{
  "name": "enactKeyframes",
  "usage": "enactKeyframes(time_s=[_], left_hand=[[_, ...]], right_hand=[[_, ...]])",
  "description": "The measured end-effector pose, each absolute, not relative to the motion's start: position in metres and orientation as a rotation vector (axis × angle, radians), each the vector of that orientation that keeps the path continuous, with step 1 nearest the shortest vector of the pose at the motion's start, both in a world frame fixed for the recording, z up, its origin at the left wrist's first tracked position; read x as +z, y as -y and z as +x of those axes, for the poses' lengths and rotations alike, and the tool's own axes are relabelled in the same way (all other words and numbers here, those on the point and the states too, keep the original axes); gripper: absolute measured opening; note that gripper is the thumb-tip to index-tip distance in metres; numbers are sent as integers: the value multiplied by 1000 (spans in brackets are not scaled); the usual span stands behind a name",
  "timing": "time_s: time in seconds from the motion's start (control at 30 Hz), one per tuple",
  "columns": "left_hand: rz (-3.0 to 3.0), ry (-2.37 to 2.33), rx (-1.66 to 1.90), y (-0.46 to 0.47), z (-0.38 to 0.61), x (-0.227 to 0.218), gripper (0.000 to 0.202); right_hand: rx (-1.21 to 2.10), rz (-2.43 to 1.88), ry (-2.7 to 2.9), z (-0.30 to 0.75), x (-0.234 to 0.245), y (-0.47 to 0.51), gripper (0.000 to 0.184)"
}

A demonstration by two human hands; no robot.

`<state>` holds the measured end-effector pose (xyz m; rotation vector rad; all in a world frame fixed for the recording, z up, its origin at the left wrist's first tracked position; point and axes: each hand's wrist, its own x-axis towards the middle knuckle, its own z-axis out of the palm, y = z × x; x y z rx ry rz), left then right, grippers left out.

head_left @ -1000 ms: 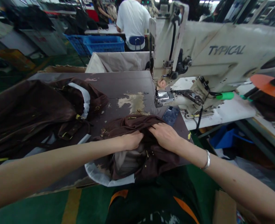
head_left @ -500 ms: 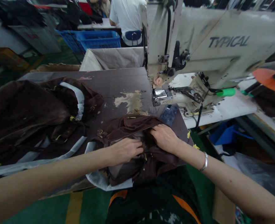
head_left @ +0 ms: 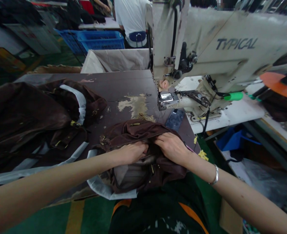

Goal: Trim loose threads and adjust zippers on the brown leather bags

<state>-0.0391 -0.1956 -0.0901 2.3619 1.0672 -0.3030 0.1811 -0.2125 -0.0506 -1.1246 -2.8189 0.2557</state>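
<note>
A dark brown leather bag (head_left: 139,133) lies folded open at the near edge of the table, its grey lining (head_left: 130,174) showing below my hands. My left hand (head_left: 132,153) grips the bag's upper fold near a brass fitting. My right hand (head_left: 172,148) holds the same fold from the other side, and a silver bangle (head_left: 215,174) circles that wrist. White backing material (head_left: 101,187) edges the bag's lower side. A larger brown leather piece (head_left: 28,113) with white strips lies to the left.
A cream "TYPICAL" sewing machine (head_left: 206,42) stands at the right, its foot (head_left: 166,99) beside a dark phone (head_left: 175,119) on the worn brown table (head_left: 123,84). Beyond stand a cloth-lined bin (head_left: 116,60), blue crates (head_left: 100,40) and a seated co-worker (head_left: 131,16).
My left hand has moved back left and lower on the fold since the earliest frame, and the lining shows more. The whole view has shifted slightly.
</note>
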Motion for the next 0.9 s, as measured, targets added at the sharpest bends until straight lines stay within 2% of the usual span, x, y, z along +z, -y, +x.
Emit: enactKeyframes(time_s=[0.2, 0.43, 0.67, 0.8, 0.9], left_hand=[[2383, -1071, -199, 200, -42, -88, 17], [2472, -957, 115, 213, -55, -41, 25], [2433, -1050, 333, 217, -62, -43, 17], [2468, -1043, 242, 222, -49, -41, 22], [2479, -951, 321, 226, -42, -42, 16]], right_hand=[[324, -1072, 2786, 185, -55, 214, 19], [384, -1027, 2767, 177, -51, 211, 16], [201, -1106, 2710, 177, -52, 221, 13], [380, -1044, 2458, 171, -59, 225, 17], [574, -966, 2215, 167, -57, 228, 19]])
